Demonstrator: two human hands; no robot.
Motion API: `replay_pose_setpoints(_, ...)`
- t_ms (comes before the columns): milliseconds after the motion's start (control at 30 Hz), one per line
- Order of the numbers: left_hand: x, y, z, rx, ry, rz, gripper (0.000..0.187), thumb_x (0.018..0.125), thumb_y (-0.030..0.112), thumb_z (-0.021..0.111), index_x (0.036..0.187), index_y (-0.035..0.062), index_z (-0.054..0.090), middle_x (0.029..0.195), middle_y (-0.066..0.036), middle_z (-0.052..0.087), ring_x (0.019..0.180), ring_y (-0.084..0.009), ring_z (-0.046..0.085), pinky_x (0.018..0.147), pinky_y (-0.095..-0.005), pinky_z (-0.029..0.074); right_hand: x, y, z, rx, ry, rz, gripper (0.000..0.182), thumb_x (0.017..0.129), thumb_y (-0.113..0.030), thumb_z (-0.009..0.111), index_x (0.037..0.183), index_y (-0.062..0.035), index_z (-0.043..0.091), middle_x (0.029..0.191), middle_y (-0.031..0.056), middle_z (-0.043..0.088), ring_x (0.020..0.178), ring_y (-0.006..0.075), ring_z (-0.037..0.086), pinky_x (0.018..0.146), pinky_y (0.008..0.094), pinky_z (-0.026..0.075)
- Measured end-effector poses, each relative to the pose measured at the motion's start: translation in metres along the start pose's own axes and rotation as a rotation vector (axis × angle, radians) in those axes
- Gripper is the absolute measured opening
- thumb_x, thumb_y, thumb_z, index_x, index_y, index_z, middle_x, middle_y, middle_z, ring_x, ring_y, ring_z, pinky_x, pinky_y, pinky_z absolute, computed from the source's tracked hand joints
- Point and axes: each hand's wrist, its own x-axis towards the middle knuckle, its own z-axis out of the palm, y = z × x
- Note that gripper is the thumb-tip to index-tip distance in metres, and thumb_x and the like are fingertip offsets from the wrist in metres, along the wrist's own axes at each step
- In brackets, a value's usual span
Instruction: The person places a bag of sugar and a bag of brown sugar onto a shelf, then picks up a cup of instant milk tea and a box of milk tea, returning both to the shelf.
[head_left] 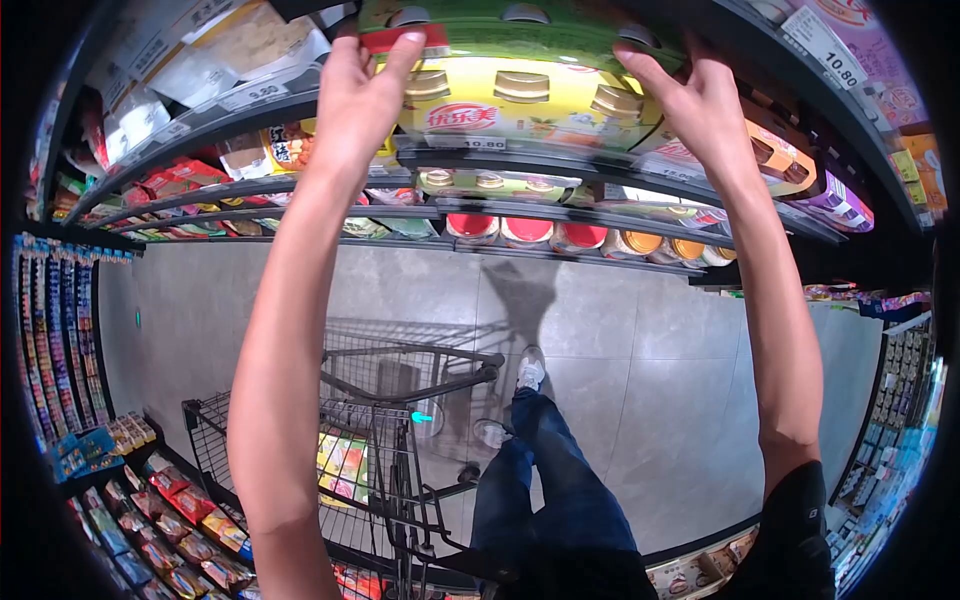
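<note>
Lying between left hand (pixel 362 95) and right hand (pixel 697 95), green carton (pixel 530 42) seemingly clasped by partly hidden fingers (pixel 399 62)

Can see a wire shopping cart (pixel 402 480) at seven o'clock, bright packets (pixel 175 490) at eight, red-lidded jars (pixel 527 229) at one, a 10.80 price label (pixel 825 55) at two.

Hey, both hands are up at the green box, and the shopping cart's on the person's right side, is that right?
Not quite: the head view shows the shopping cart on the person's left. The left hand and right hand are indeed at the green box.
</note>
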Motion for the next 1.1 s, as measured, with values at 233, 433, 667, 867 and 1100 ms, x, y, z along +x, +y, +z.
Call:
replay_pose_setpoints(233, -0.026, -0.006, -0.023, -0.030, -0.088, 0.079, 0.061, 0.093, 0.025, 0.063, 0.138, -0.0054, 0.035, 0.135, -0.019, 0.050, 0.124, -0.0214, 0.049, 0.104, -0.0306, 0.037, -0.008, -0.012, 0.003, 0.092, 0.026, 0.173, 0.051, 0.080, -0.040, 0.075, 0.106, 0.0029, 0.065, 0.072, 0.0070, 0.067, 0.069, 0.0123, 0.061, 0.069, 0.0288, 0.049)
replay_pose_setpoints(433, -0.130, 0.015, -0.097, 0.063, -0.289, -0.119, 0.057, 0.097, 0.020, 0.057, 0.144, -0.0026, 0.034, 0.146, -0.019, 0.040, 0.132, -0.0242, 0.042, 0.109, -0.0344, 0.034, -0.039, -0.010, 0.006, 0.134, 0.216, -0.080, 0.058, 0.088, -0.024, 0.069, 0.132, 0.0060, 0.046, 0.121, 0.0188, 0.059, 0.109, 0.0198, 0.057, 0.095, 0.0314, 0.044)
replay_pose_setpoints(667, -0.334, 0.026, -0.240, 0.024, -0.358, -0.663, 0.037, 0.098, 0.018, 0.057, 0.128, -0.0022, 0.055, 0.117, -0.012, 0.065, 0.110, -0.0176, 0.060, 0.097, -0.0294, 0.045, -0.255, -0.081, 0.016, 0.026, -0.059, 0.098, 0.057, 0.088, -0.001, 0.058, 0.140, 0.0031, 0.037, 0.143, 0.0220, 0.043, 0.135, 0.0317, 0.039, 0.111, 0.0389, 0.032)
replay_pose_setpoints(867, -0.539, 0.001, -0.329, 0.049, 0.290, -0.764, 0.033, 0.099, 0.014, 0.054, 0.125, -0.0053, 0.053, 0.113, -0.009, 0.063, 0.104, -0.0153, 0.059, 0.093, -0.0280, 0.046, -0.367, -0.212, 0.024, 0.395, -0.237, 0.318, 0.033, 0.085, 0.004, 0.058, 0.117, 0.0011, 0.060, 0.110, 0.0168, 0.066, 0.102, 0.0256, 0.065, 0.092, 0.0344, 0.047)
replay_pose_setpoints(1100, -0.679, -0.028, -0.289, 0.188, 0.292, -0.735, 0.031, 0.095, 0.015, 0.060, 0.120, -0.0016, 0.058, 0.105, -0.011, 0.065, 0.097, -0.0183, 0.062, 0.086, -0.0308, 0.049, -0.333, -0.355, 0.015, 0.319, -0.400, -0.109, 0.018, 0.085, 0.001, 0.060, 0.103, 0.0000, 0.065, 0.093, 0.0146, 0.068, 0.085, 0.0295, 0.066, 0.079, 0.0347, 0.052)
